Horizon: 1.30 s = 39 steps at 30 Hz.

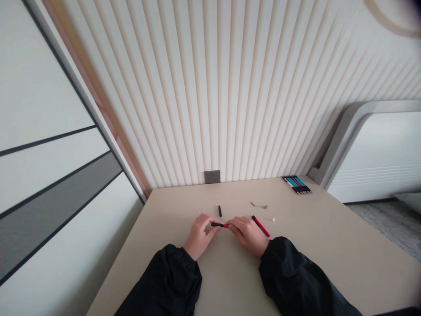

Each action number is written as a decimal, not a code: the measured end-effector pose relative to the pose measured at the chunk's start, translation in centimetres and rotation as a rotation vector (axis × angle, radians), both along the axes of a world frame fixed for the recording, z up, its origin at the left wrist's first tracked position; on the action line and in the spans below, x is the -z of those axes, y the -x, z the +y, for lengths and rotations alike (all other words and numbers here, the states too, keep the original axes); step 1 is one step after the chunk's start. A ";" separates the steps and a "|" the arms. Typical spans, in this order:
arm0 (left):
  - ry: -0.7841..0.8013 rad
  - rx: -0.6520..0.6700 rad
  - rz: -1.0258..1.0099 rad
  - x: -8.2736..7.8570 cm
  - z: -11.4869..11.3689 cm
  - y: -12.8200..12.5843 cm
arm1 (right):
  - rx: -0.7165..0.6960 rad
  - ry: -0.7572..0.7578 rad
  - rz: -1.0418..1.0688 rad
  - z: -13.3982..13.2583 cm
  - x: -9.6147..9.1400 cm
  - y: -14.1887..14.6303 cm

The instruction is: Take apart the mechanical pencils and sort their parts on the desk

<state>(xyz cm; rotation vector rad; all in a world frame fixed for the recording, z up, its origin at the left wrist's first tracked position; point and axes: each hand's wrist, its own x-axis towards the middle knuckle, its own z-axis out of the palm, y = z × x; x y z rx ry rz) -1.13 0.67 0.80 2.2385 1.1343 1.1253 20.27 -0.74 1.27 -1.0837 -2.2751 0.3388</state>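
Observation:
Both my hands rest on the beige table (296, 245), fingertips meeting over a small pen part. My left hand (199, 232) pinches the black end of this piece (217, 224). My right hand (247, 233) pinches its red end (226, 225). A red pen barrel with a black tip (261, 226) lies just beyond my right hand. A short black cap (220, 211) lies behind my hands. A thin metal spring or clip (259, 205) and a small white bit (272, 219) lie farther right. Both sleeves are black.
A row of several pens, teal, red and black (297, 184), lies at the table's back right near the ribbed wall. A grey wall socket (212, 176) sits at the back edge. A white unit (375, 153) stands to the right.

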 end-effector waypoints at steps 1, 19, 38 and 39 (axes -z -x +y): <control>0.011 -0.001 -0.010 0.0 0.0 0.0 | -0.003 0.007 0.004 0.0 0.0 0.0; 0.072 -0.034 -0.003 -0.3 -0.2 -0.1 | 0.045 -0.119 0.129 0.3 0.6 0.2; 0.082 0.013 -0.026 0.2 -0.2 -0.1 | 0.044 -0.084 0.080 0.4 0.5 0.2; 0.086 -0.007 -0.023 0.2 -0.2 -0.1 | 0.045 -0.093 0.084 0.4 0.5 0.2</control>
